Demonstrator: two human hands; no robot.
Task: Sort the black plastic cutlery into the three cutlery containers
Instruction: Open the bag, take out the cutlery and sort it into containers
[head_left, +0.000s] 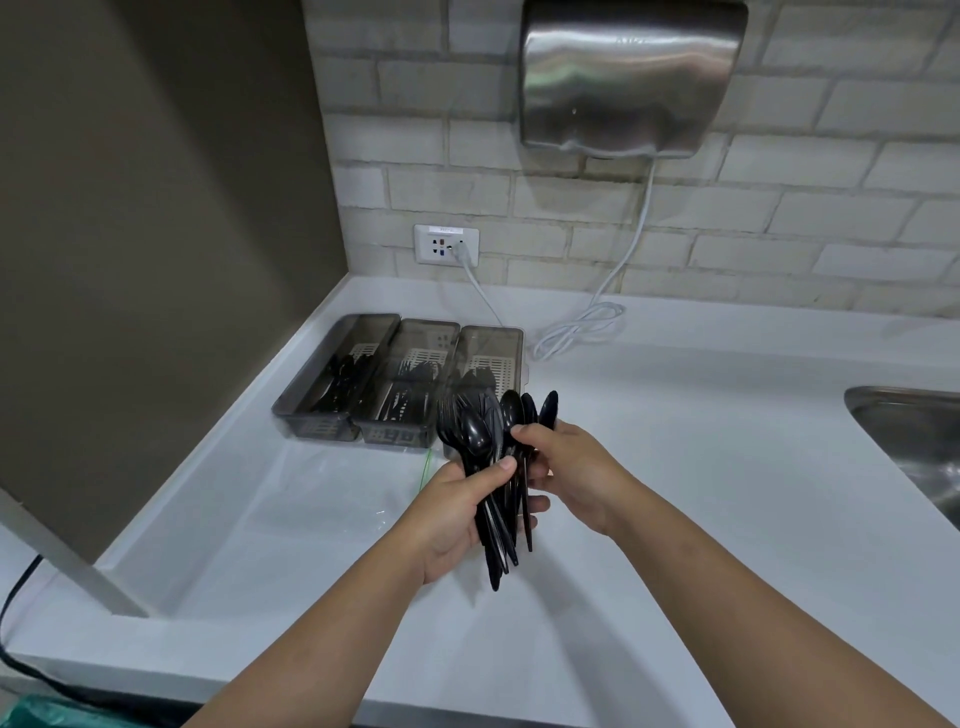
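My left hand (457, 512) grips a bundle of black plastic cutlery (485, 447) above the white counter, handles pointing down toward me. My right hand (563, 470) pinches the spoons on the bundle's right side, with their bowls fanned out at the top. Three smoky transparent cutlery containers stand side by side just behind the bundle: the left container (332, 371), the middle container (402, 384) and the right container (493, 353). Each holds some black cutlery. The bundle hides the right container's near end.
A clear plastic bag (337, 483) lies flat on the white counter (701, 493) in front of the containers. A coiled white cable (576, 330) lies behind them. A steel sink (919, 436) sits at the right edge. A brown wall panel (156, 260) bounds the left side.
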